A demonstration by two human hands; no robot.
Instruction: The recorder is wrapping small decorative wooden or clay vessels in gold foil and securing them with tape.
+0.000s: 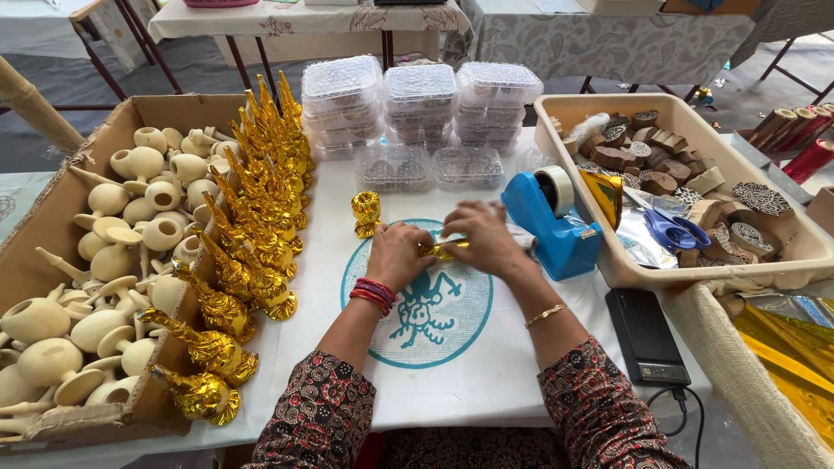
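1. At the far left, a cardboard box (52, 208) is seen full of bare cream-coloured pots (130, 217); by the look of it, most remain unwrapped.
2. Along the box's right wall, a long row of gold-wrapped pots (252, 208) is stood, judged finished; one more wrapped pot (366, 213) stands apart on the white cloth (452, 373).
3. At the centre, a small gold foil piece (443, 249) is pinched between the left hand (395, 254) and the right hand (482, 239), both closed on it.
4. Open room is left only near the front edge; the blue tape dispenser (547, 221) and beige tray (782, 260) crowd the right.
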